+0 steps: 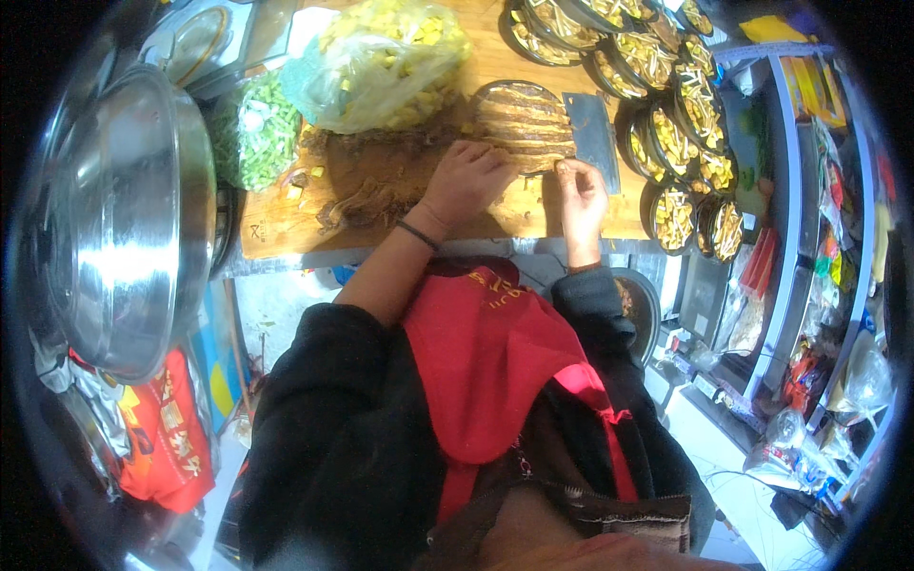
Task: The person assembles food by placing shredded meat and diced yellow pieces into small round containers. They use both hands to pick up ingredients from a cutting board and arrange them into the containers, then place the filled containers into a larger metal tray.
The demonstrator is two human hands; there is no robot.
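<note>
Long brown strips of food (526, 116), perhaps sliced meat, lie side by side in a rounded patch on the wooden board (624, 214). At the nearest strip's left end, my left hand (471, 177) is closed with its fingers curled down; the fingertips are partly hidden. My right hand (583, 195) pinches the same strip's right end between thumb and fingers. Just right of the strips lies a dark flat cleaver blade (592, 133). Shredded brown bits (367, 195) are scattered over the board left of my left hand.
Several dark bowls (674, 219) of yellow pieces and pale strips crowd the right side. Back left are a clear bag of yellow chunks (390, 71) and a bag of chopped greens (262, 133). A large steel pan (129, 228) stands far left. Shelving (790, 190) edges the right.
</note>
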